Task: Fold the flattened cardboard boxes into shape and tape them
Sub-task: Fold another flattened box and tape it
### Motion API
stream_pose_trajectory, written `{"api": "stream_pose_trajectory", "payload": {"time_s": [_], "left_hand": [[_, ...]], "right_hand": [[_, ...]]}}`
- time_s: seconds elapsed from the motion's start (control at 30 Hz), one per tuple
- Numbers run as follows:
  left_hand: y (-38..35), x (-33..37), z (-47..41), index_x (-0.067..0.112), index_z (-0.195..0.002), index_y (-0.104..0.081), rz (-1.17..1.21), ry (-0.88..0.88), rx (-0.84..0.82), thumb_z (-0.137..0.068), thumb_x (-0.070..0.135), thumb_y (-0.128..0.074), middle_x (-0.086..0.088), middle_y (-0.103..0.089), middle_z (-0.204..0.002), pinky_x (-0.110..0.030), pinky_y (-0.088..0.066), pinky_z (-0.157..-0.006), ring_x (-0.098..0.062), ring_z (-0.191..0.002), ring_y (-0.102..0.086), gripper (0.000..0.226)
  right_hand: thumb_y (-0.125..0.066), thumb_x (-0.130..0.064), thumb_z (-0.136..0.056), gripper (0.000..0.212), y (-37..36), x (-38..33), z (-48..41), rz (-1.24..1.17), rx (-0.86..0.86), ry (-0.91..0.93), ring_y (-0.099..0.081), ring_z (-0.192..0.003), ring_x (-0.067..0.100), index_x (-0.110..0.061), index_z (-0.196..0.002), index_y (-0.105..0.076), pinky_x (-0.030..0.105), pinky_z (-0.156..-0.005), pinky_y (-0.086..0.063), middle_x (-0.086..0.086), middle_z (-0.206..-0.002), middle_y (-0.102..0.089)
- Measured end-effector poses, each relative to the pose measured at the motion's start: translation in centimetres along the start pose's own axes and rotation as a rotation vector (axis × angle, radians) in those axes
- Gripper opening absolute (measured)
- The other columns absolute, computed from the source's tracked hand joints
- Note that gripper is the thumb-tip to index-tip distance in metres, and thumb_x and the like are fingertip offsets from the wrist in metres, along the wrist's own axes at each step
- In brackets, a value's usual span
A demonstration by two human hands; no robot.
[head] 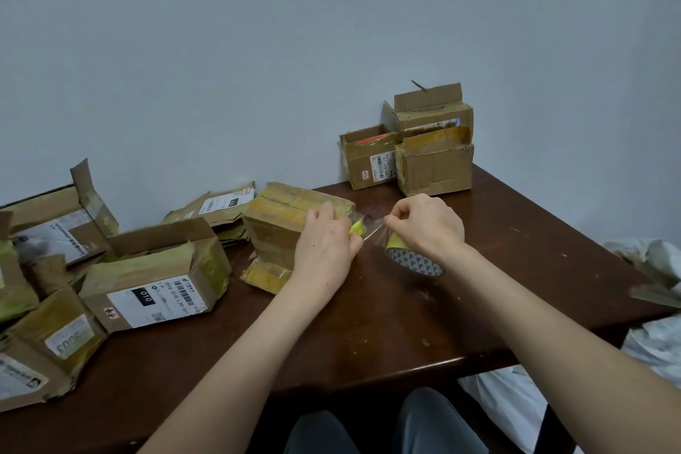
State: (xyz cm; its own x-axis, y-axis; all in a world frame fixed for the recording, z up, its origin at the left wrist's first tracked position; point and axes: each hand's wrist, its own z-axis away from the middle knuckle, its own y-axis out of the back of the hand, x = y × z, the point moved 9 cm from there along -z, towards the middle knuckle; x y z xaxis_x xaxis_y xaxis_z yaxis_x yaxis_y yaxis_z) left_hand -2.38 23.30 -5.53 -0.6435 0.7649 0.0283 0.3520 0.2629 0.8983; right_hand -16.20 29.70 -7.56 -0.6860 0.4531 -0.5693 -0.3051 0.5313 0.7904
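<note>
A worn cardboard box (280,228) with yellowish old tape stands folded on the dark wooden table (516,243), its top flaps closed. My left hand (324,247) rests against the box's right side and pinches the free end of a clear tape strip (365,228). My right hand (427,223) grips the tape roll (414,262), which has a yellow core and patterned inner ring, and its fingers pinch the strip near the roll. The strip stretches between both hands just above the table.
Three shaped boxes (431,158) are stacked at the back by the wall. Open and flattened boxes (154,280) with shipping labels crowd the left side. White plastic bags (648,258) lie off the table's right edge. My knees show below the front edge.
</note>
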Motion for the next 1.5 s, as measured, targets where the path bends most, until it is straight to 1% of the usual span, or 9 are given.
{"api": "stream_pose_trajectory", "payload": {"time_s": [0.2, 0.33, 0.67, 0.87, 0.93, 1.07, 1.23, 1.37, 1.5], "left_hand": [[0.1, 0.1, -0.7, 0.011, -0.111, -0.058, -0.043, -0.029, -0.016, -0.100, 0.029, -0.038, -0.006, -0.048, -0.116, -0.031, -0.036, -0.087, -0.022, -0.101, -0.039, 0.029], [0.7, -0.9, -0.8, 0.013, -0.096, -0.055, 0.088, -0.011, 0.021, -0.097, 0.027, -0.043, -0.005, -0.049, -0.106, -0.026, -0.033, -0.077, -0.017, -0.092, -0.037, 0.019], [-0.7, -0.5, -0.9, 0.011, -0.107, -0.063, -0.195, -0.051, -0.078, -0.094, 0.028, -0.044, -0.007, -0.044, -0.119, -0.031, -0.041, -0.088, -0.025, -0.105, -0.038, 0.029], [0.1, 2.6, 0.5, 0.011, -0.071, -0.069, -0.320, -0.153, 0.073, -0.070, 0.031, -0.068, -0.006, -0.058, -0.085, -0.032, -0.038, -0.061, -0.026, -0.083, -0.053, 0.020], [-1.0, 3.8, 1.0, 0.013, -0.082, -0.070, -0.320, -0.184, 0.013, -0.077, 0.034, -0.065, -0.003, -0.059, -0.090, -0.029, -0.035, -0.055, -0.023, -0.085, -0.056, 0.022], [-5.6, 3.4, 1.0, 0.014, -0.117, -0.058, -0.209, -0.096, -0.206, -0.096, 0.037, -0.047, -0.003, -0.051, -0.118, -0.031, -0.042, -0.066, -0.021, -0.105, -0.055, 0.032], [1.2, 6.8, -1.7, 0.016, -0.109, -0.066, 0.156, -0.322, 0.367, -0.084, 0.024, -0.068, 0.000, -0.060, -0.098, -0.019, -0.040, -0.057, -0.016, -0.088, -0.059, 0.026], [-1.0, 7.8, -5.7, 0.020, -0.125, -0.062, 0.196, -0.227, 0.120, -0.088, 0.038, -0.063, 0.002, -0.063, -0.114, -0.029, -0.047, -0.082, -0.016, -0.107, -0.053, 0.041], [-2.7, 7.0, -7.0, 0.021, -0.096, -0.077, 0.570, -0.013, 0.008, -0.085, 0.028, -0.068, 0.003, -0.073, -0.090, -0.029, -0.050, -0.081, -0.009, -0.086, -0.061, 0.016]], "right_hand": [[-0.054, -0.037, -0.090, 0.019, -0.1, -0.1, -0.1, -0.011, -0.003, 0.002, -0.056, -0.078, 0.019, -0.032, -0.076, -0.065, 0.027, -0.060, -0.039, -0.007, -0.080, -0.061], [-0.053, -0.038, -0.091, 0.018, 0.0, -0.1, -0.4, -0.002, -0.011, 0.000, -0.057, -0.078, 0.020, -0.033, -0.078, -0.065, 0.027, -0.060, -0.040, -0.005, -0.083, -0.063], [-0.054, -0.041, -0.093, 0.017, 1.2, 0.9, -1.0, -0.060, 0.043, -0.008, -0.057, -0.082, 0.017, -0.033, -0.082, -0.065, 0.027, -0.060, -0.042, -0.006, -0.087, -0.063], [-0.053, -0.044, -0.094, 0.021, 2.1, 3.3, -1.4, -0.223, 0.137, -0.043, -0.059, -0.085, 0.018, -0.030, -0.085, -0.066, 0.029, -0.065, -0.042, -0.003, -0.093, -0.068], [-0.054, -0.043, -0.094, 0.020, 2.2, 3.8, -1.7, -0.265, 0.167, -0.058, -0.060, -0.087, 0.019, -0.029, -0.086, -0.066, 0.030, -0.066, -0.042, -0.001, -0.094, -0.069], [-0.054, -0.043, -0.094, 0.020, 2.4, 4.2, -1.8, -0.271, 0.184, -0.057, -0.060, -0.089, 0.020, -0.029, -0.088, -0.066, 0.031, -0.067, -0.044, -0.001, -0.096, -0.069], [-0.053, -0.043, -0.095, 0.022, 3.0, 4.7, -1.8, -0.204, 0.231, -0.023, -0.062, -0.087, 0.020, -0.029, -0.087, -0.068, 0.034, -0.069, -0.051, -0.003, -0.091, -0.070], [-0.048, -0.037, -0.098, 0.023, 3.1, 4.6, -1.6, -0.187, 0.228, 0.053, -0.062, -0.085, 0.022, -0.025, -0.093, -0.068, 0.034, -0.066, -0.048, -0.001, -0.090, -0.070], [-0.045, -0.032, -0.100, 0.023, 3.7, 5.1, -1.6, -0.200, 0.222, 0.099, -0.059, -0.085, 0.020, -0.023, -0.094, -0.066, 0.032, -0.065, -0.041, -0.001, -0.092, -0.069]]}}
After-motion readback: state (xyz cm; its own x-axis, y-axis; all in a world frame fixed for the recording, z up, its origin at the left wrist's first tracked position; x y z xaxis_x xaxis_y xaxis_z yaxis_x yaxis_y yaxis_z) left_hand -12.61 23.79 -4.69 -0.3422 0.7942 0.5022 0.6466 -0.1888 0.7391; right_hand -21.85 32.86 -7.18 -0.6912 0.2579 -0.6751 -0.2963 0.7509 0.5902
